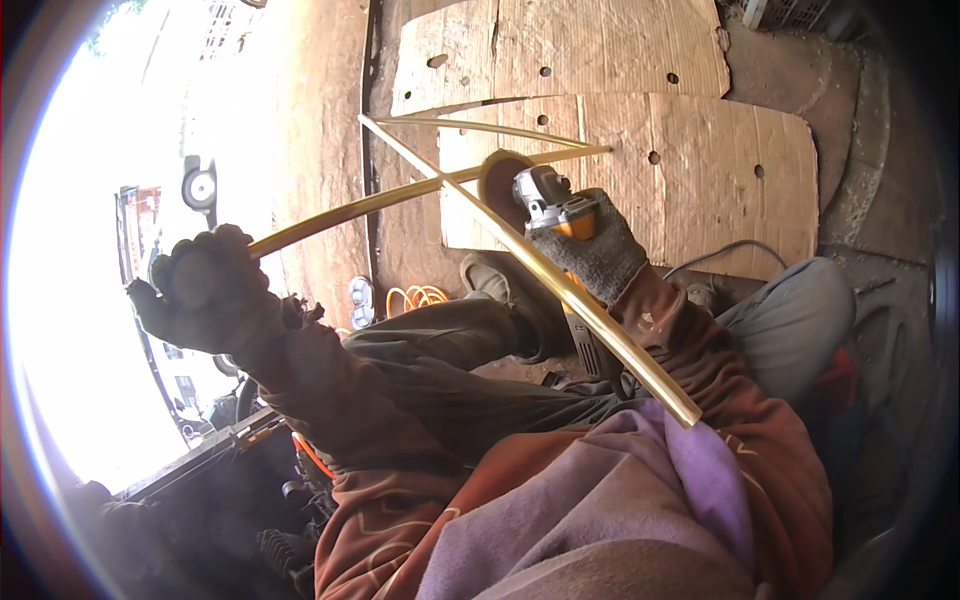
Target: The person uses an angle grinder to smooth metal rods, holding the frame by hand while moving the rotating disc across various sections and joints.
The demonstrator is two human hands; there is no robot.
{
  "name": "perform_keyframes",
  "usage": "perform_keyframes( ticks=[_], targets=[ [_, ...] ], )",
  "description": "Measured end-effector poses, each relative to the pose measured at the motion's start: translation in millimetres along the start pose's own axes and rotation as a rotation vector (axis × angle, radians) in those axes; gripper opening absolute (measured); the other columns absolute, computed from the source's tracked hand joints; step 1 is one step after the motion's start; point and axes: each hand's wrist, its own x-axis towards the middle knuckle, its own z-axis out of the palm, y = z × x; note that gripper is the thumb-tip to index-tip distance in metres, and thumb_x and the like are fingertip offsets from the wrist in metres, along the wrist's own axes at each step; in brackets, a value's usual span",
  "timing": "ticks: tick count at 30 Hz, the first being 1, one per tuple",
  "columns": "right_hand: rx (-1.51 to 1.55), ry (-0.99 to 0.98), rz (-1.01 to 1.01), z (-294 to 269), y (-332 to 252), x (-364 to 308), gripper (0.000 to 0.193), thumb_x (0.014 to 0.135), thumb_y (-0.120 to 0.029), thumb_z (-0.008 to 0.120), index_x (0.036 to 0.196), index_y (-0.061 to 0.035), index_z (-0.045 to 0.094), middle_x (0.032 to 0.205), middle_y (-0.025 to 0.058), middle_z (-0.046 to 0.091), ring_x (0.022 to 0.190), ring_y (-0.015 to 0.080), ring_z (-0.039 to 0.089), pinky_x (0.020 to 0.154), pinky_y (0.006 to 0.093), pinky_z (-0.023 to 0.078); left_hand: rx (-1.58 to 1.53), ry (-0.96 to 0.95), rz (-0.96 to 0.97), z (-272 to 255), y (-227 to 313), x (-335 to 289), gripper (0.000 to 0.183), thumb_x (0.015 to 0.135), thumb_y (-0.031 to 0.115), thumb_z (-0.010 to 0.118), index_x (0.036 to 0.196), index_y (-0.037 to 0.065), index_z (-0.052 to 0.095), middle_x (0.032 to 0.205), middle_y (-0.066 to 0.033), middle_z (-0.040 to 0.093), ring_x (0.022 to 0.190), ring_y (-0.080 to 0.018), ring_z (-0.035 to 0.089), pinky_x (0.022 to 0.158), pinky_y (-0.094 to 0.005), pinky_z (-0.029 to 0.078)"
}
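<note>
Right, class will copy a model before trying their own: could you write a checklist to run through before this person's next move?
1. Left hand, in a dark fabric glove, gripping the slim gold metallic tube: ok.
2. Right hand, in a grey knitted glove, holding the orange-and-silver angle grinder: ok.
3. Flat, round brown disc stopped: cannot tell from a still.
4. Disc clear of the held tube: cannot tell; they overlap in this view.
5. Long, slanting gold tube clear of body space: not ok; its near end is over the soft purple cloth.
6. Thin black cable away from disc: ok.
</note>
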Motion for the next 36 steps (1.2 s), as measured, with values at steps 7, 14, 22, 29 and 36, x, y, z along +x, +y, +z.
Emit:
perform_keyframes(
  ticks=[7, 14, 22, 29, 36],
  targets=[
    [0.075, 0.090, 0.176, -30.1, 7.8, 8.1, 0.054, 0.074, -0.017, 0.084, 0.107, -0.0033, 0.044, 0.094, 0.0122, 0.064, 0.074, 0.0155, 0.066, 0.062, 0.0266, 0.057, -0.198, -0.031, 0.008, 0.2, -4.3, 1.6, 0.055, 0.093, 0.052, 0.029, 0.052, 0.018, 0.045, 0.050, -0.0002, 0.041, 0.045, -0.0171, 0.031, 0.047, -0.0348, 0.027],
    [-0.090, -0.027, -0.093, 0.5, -17.8, -2.9, 0.057, 0.073, -0.021, 0.085, 0.106, -0.0034, 0.042, 0.091, 0.0108, 0.063, 0.072, 0.0140, 0.065, 0.059, 0.0262, 0.055, -0.258, -0.383, -0.012, -2.0, 0.1, 4.4, 0.056, 0.092, 0.054, 0.028, 0.057, 0.018, 0.053, 0.056, -0.0002, 0.045, 0.052, -0.0169, 0.037, 0.053, -0.0358, 0.030],
    [-0.011, 0.006, -0.046, -2.2, -13.5, -3.9, 0.055, 0.074, -0.022, 0.083, 0.106, -0.0035, 0.043, 0.088, 0.0091, 0.062, 0.069, 0.0116, 0.063, 0.059, 0.0259, 0.055, -0.259, -0.297, -0.025, 7.9, 3.0, -2.4, 0.058, 0.092, 0.056, 0.028, 0.069, 0.020, 0.066, 0.054, 0.0020, 0.047, 0.050, -0.0157, 0.036, 0.054, -0.0363, 0.031],
    [0.013, 0.017, 0.062, -8.2, -17.6, -6.2, 0.056, 0.074, -0.020, 0.084, 0.108, -0.0028, 0.043, 0.091, 0.0087, 0.062, 0.073, 0.0117, 0.063, 0.062, 0.0246, 0.055, -0.270, -0.296, -0.010, 3.1, -0.8, -1.9, 0.055, 0.092, 0.057, 0.030, 0.058, 0.021, 0.054, 0.054, 0.0031, 0.046, 0.049, -0.0147, 0.035, 0.051, -0.0347, 0.030],
    [0.134, 0.057, 0.018, -11.1, 1.1, 6.2, 0.047, 0.076, -0.013, 0.082, 0.106, -0.0035, 0.047, 0.087, 0.0092, 0.065, 0.067, 0.0131, 0.064, 0.059, 0.0280, 0.055, -0.218, -0.240, -0.060, 2.5, 8.5, 1.9, 0.052, 0.092, 0.055, 0.034, 0.060, 0.020, 0.056, 0.055, 0.0009, 0.049, 0.055, -0.0162, 0.044, 0.060, -0.0354, 0.036]
  ],
)
